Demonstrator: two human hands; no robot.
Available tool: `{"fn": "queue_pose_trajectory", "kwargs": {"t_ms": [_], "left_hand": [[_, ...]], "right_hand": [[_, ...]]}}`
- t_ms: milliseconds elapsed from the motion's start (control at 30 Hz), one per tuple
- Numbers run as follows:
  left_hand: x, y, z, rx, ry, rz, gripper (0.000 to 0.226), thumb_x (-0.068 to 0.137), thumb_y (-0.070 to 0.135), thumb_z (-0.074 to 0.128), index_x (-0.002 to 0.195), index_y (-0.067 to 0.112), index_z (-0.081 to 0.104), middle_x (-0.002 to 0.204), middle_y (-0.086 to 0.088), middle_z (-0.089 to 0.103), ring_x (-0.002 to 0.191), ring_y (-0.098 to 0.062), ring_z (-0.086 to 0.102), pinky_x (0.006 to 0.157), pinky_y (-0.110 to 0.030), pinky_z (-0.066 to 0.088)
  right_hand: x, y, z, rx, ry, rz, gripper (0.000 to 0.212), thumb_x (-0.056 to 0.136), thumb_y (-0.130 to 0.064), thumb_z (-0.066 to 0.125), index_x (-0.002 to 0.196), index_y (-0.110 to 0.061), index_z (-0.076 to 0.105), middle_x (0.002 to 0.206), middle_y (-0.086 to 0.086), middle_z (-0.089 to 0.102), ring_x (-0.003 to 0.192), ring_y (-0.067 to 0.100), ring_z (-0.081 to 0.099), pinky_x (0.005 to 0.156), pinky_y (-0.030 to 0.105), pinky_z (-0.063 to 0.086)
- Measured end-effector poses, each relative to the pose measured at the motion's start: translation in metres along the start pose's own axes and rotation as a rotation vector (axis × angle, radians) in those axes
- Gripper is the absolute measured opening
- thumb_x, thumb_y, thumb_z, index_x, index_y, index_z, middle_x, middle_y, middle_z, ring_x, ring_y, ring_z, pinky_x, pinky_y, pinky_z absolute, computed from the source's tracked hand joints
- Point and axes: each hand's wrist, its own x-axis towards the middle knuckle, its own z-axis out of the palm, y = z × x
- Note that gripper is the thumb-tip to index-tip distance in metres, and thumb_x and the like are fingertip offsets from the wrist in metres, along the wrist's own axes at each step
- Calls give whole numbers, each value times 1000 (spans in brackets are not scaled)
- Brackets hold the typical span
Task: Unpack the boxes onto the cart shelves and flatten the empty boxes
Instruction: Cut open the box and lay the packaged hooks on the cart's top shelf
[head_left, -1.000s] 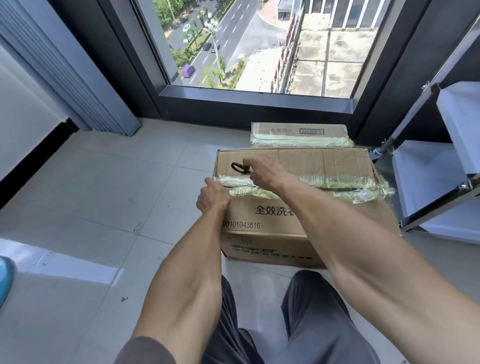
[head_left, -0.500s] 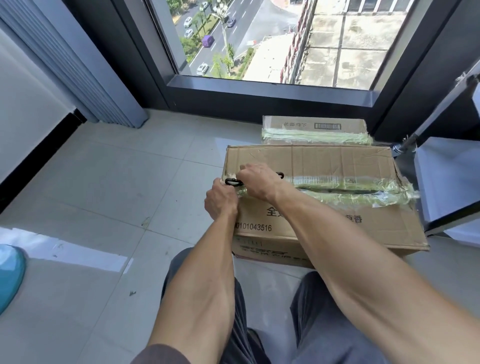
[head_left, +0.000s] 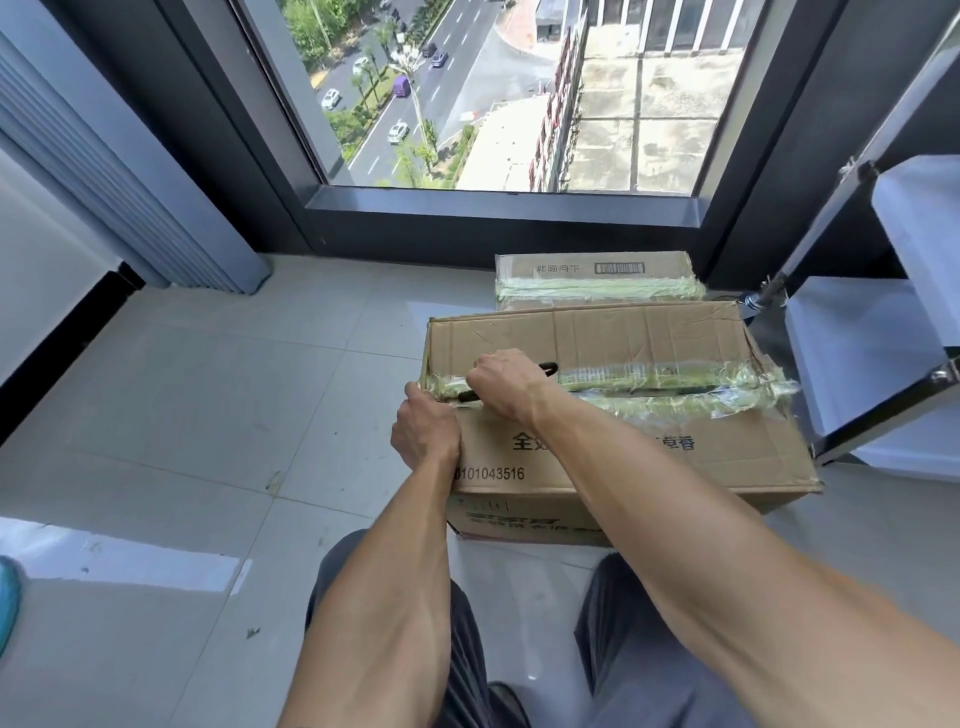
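So this is very much the start of the job, going by how things sit. Nearest to the camera are the person's knees in grey trousers (head_left: 649, 649), crouched on the pale tiled floor (head_left: 182, 415).

Right in front of them is the big brown cardboard box with black printed lettering (head_left: 649, 467), sitting on the floor and not open yet. The left hand (head_left: 426, 431) is curled over its near left top corner, bracing it. The right hand (head_left: 501, 384) is clenched around a dark-handled cutting tool (head_left: 548, 370), probably scissors, though I can't tell for sure. It sits at the left end of the wrinkled greenish clear tape strip (head_left: 675, 382) along the top seam. There looks to be a dark slit through the tape to the right of the hand, so I'd guess the cut is nearly done.

Nothing is unpacked and nothing is flattened.

Behind it, touching or just about, is a second, smaller taped brown cardboard box (head_left: 597, 275), also sealed.

The metal-framed cart with white shelves (head_left: 857, 364) stands just right of the boxes. The shelf parts in view look bare. The box's right corner sits close to its frame, so opening flaps might bump it.

Furthest back is the dark-framed window (head_left: 493, 205).
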Motion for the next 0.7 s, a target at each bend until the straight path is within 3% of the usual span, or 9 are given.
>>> {"fn": "queue_pose_trajectory", "kwargs": {"t_ms": [267,333,400,467,533,600,700], "left_hand": [[3,-2,2,27,-5,5,21,91,14,43,110,12,51,103,-14,67,90,-37,63,69,-37,41],[3,0,2,-12,19,-1,27,94,16,41,119,12,47,110,-16,65,94,-38,61,72,-40,42],[0,2,2,-58,80,-28,44,100,24,35,143,16,31,132,-21,50,113,-39,51,87,-47,41],[-4,6,0,-25,187,10,52,101,26,34,151,15,23,146,-23,33,129,-39,38,101,-52,33],[-9,14,-4,33,258,219,47,92,15,46,139,9,46,143,-22,39,129,-37,40,101,-51,35],[-13,27,-5,110,197,494,33,84,7,55,115,10,66,126,-15,58,111,-30,53,89,-42,42],[-23,43,1,213,20,646,17,92,13,55,98,13,71,97,-4,64,79,-15,51,68,-26,36]], "right_hand": [[-39,34,1,-40,-15,124,28,94,6,46,75,-13,53,77,3,61,65,21,54,69,36,54],[-43,34,1,-54,10,117,30,94,6,46,74,-14,52,70,1,53,64,19,53,72,36,56],[-45,33,1,-53,35,100,31,94,8,47,73,-14,52,66,-1,47,63,18,53,74,36,57],[-47,35,4,-34,45,106,29,95,7,47,75,-12,55,68,-1,51,64,17,55,77,35,57],[-48,39,5,-18,43,114,23,97,5,48,83,-7,63,80,3,62,73,16,59,82,34,57],[-51,41,6,8,56,120,20,97,4,49,92,-5,66,92,6,66,84,18,59,86,34,55],[-58,39,6,33,78,138,18,98,3,48,96,-4,65,97,8,65,92,20,61,90,36,53]]}}
